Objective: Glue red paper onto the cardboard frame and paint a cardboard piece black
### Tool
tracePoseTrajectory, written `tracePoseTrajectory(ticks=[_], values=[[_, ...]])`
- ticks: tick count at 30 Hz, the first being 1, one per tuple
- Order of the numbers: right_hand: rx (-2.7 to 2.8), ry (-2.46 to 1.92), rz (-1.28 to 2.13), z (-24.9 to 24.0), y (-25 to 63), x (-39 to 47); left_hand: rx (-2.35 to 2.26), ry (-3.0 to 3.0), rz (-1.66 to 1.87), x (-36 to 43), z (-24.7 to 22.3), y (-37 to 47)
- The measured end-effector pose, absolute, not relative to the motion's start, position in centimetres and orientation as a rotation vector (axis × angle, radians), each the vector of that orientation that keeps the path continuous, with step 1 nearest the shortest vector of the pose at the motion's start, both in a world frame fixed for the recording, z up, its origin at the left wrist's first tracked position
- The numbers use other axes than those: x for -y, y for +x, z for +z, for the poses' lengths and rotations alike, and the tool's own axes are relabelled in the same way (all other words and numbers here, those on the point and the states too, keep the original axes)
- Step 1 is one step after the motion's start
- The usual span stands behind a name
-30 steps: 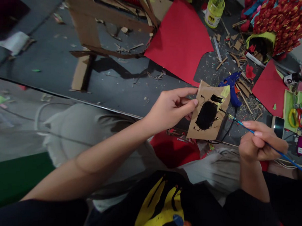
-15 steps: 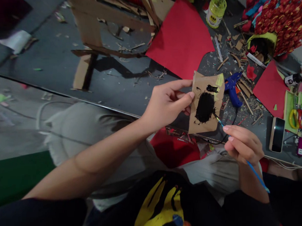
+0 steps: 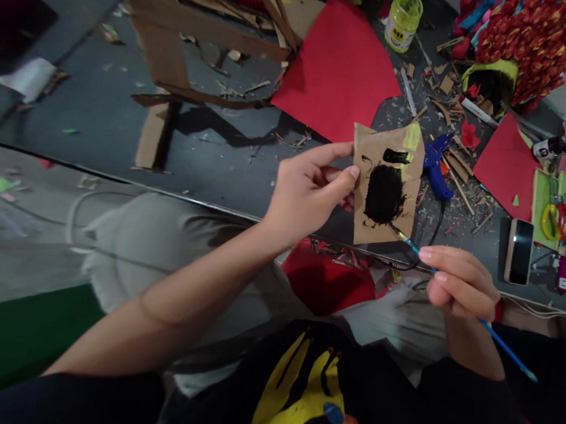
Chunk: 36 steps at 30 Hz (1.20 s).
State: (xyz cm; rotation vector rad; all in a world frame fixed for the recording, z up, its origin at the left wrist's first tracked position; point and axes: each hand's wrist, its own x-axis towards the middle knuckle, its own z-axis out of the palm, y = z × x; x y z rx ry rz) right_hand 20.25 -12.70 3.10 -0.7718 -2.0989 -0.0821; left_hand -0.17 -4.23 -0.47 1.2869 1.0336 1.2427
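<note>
My left hand pinches the left edge of a piece of brown cardboard, thumb in front and fingers partly hidden behind. The cardboard is held up near the table's front edge. On it is a large patch of black paint, with a short black bar above and a yellow streak at the upper right. My right hand is closed around a thin blue paintbrush. The brush's dark tip touches the cardboard at the lower right border of the black patch.
Behind the cardboard lie a blue glue gun and scattered scraps. Red paper, a cardboard frame, a yellow jar, a phone, scissors and a small black bottle are on the table.
The brush tip has moved down and left, from the patch's right side to its lower right border. The cardboard has risen and turned slightly in my left hand.
</note>
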Motion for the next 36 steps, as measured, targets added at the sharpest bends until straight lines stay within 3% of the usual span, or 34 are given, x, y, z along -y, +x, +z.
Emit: tracePoseTrajectory(ticks=[6, 15, 22, 26, 31, 36], values=[[2.156, -0.795, -0.248, 3.1, 20.3, 12.3, -1.023, 1.269, 1.232, 4.4, -0.2, -0.2], [2.220, -0.817, -0.079, 3.5, 19.7, 12.4, -1.054, 1.265, 1.267, 4.4, -0.4, -0.2], [2.191, -0.795, -0.222, 3.3, 20.2, 12.2, -1.071, 1.283, 1.219, 4.6, -0.5, -0.2], [2.253, -0.802, -0.110, 3.6, 19.8, 12.2, -1.071, 1.290, 1.197, 4.6, -0.5, -0.1], [2.017, -0.820, 0.015, 2.7, 19.6, 12.1, -1.091, 1.287, 1.215, 4.7, -0.3, 0.0], [1.859, -0.878, -0.101, 1.9, 20.1, 11.5, -1.061, 1.315, 1.172, 4.9, -0.2, 0.0]])
